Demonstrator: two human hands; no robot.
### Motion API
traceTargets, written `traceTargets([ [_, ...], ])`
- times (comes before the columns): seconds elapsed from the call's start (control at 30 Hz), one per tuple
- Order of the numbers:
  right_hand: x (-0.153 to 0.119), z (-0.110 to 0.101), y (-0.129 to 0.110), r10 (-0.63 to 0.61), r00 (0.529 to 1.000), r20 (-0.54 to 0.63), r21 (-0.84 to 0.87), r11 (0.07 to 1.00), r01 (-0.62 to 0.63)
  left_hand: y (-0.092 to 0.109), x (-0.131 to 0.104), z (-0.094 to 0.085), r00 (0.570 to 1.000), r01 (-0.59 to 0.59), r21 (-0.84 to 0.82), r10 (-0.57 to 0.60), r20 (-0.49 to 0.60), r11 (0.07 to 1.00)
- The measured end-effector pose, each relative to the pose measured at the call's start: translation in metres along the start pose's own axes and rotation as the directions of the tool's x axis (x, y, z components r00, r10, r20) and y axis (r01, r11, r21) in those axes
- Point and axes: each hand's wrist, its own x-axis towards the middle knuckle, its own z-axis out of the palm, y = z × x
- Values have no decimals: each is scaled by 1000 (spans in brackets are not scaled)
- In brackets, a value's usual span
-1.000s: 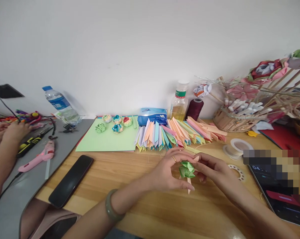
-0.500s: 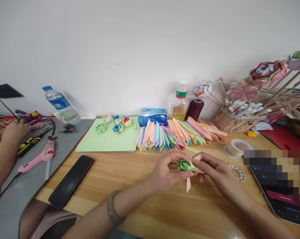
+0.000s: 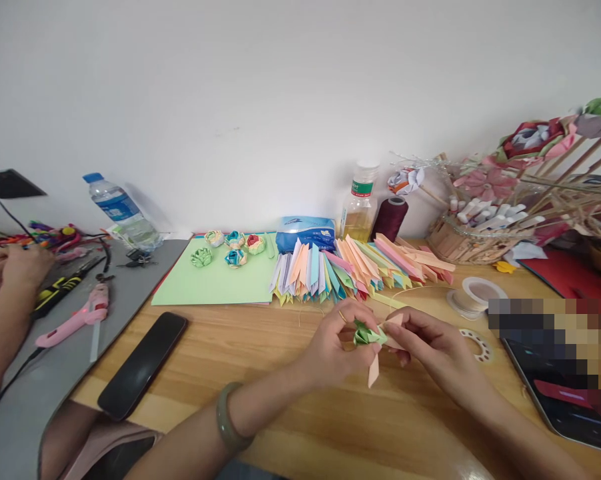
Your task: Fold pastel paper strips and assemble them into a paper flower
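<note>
My left hand (image 3: 341, 343) grips a green folded-paper flower (image 3: 368, 335) between thumb and fingers. On its right side, my right hand (image 3: 425, 340) pinches peach paper strips (image 3: 394, 327) against the flower. One peach strip end (image 3: 374, 371) hangs below my left thumb. Folded paper strips in many colours (image 3: 313, 270) lie in a row behind my hands. Several finished paper flowers (image 3: 235, 257) rest on a light green sheet (image 3: 215, 287) to the left.
A black phone (image 3: 143, 365) lies at left, a tablet (image 3: 545, 387) at right. Behind stand an oil bottle (image 3: 359, 210), a thread spool (image 3: 390, 219) and a basket (image 3: 455, 241). Another person's hands (image 3: 25, 267) work at far left, near a pink glue gun (image 3: 75, 317).
The green flower has turned slightly in my left hand and shifted a little left. The hanging peach strip has swung a little left and shows wider.
</note>
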Motion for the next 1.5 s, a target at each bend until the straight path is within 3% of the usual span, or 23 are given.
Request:
traceTargets([
  [0.2,1,0,-1,18,999,-32,-12,1000,-19,-1,-1,1,995,101,-117,-103,-10,988],
  [0.3,1,2,2,-1,1000,-26,-56,998,0,3,-2,2,996,83,-11,-83,-12,996],
  [0.47,2,4,6,-35,999,-5,-87,996,34,4,-2,4,997,-31,197,46,-69,980],
  [0.7,3,1,5,-28,1000,13,-58,998,29,1,-1,5,992,-11,92,23,-128,996],
  [1.07,4,-1,9,-47,999,4,-75,996,47,-1,-2,1,993,-55,55,60,-101,997],
  [1.2,7,-6,13,-88,996,-13,-91,992,87,2,-1,-5,989,113,-170,-128,-79,979],
  [1.3,9,-8,12,-103,993,-54,-153,984,93,-3,4,-8,922,218,-315,-301,-243,924],
  [1.4,10,-8,11,-126,990,-68,-215,971,108,-9,9,-10,867,364,-387,-460,-191,847],
  [1.5,8,-7,7,-129,992,6,-305,944,125,-14,13,-10,859,420,-399,-499,-114,815],
])
